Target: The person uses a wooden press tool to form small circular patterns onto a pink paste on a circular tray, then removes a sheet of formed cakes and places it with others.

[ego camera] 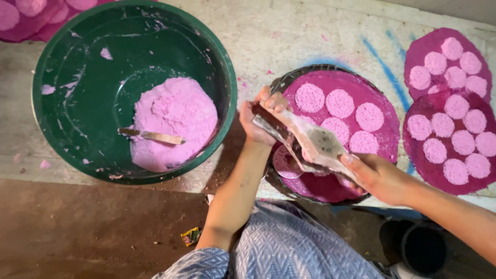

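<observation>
My left hand (261, 116) and my right hand (380, 175) both grip a flat, worn metal press mould (310, 139), held over a round tray (289, 80) lined with magenta cloth. My left hand holds the upper left end, my right hand the lower right end. Several round pink dough discs (340, 103) lie on the tray's cloth. One disc (284, 163) sits right under the mould, partly hidden by it. A large green basin (82, 93) to the left holds a mound of pink dough (173, 121) with a metal spoon (150, 136) lying in it.
Two magenta cloth rounds (447, 113) covered with several pink discs lie at the right. More pink discs on cloth (31, 15) show at the top left. A dark round container (421, 248) stands at the lower right. A small wrapper (191, 236) lies on the brown floor.
</observation>
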